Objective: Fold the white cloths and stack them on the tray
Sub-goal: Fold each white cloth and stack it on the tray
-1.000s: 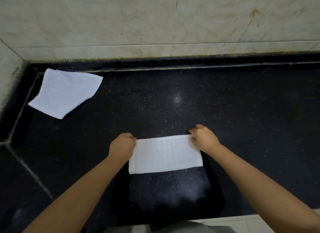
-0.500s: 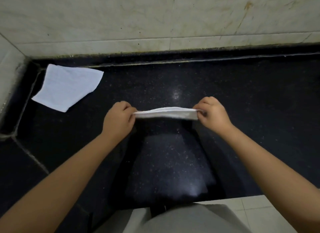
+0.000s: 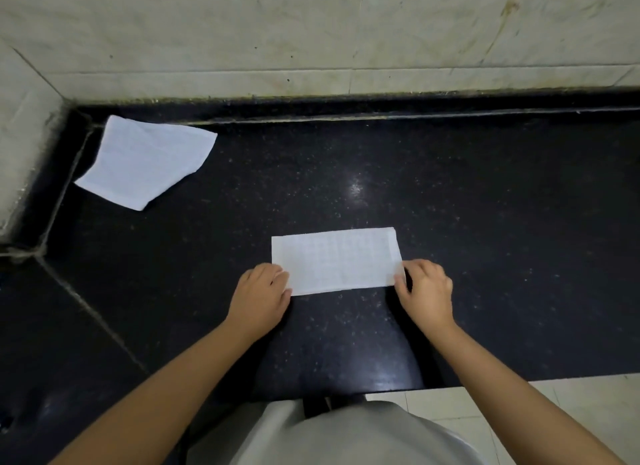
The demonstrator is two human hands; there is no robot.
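Two white cloths lay on the black counter (image 3: 485, 222): a folded cloth (image 3: 336, 260) near the front edge and a loose cloth (image 3: 145, 161) in the far left corner. The left hand (image 3: 259, 296) and right hand (image 3: 427, 291), palms down, pinched the folded cloth's near corners.

There are 2 white cloths on the black table (image 3: 485, 205): 1 folded cloth (image 3: 336, 260) near the front edge and 1 loose cloth (image 3: 145, 161) in the far left corner. There are 2 hands, 1 left hand (image 3: 259, 296) and 1 right hand (image 3: 427, 293), 1 at each near corner of the folded cloth. There is 1 table.
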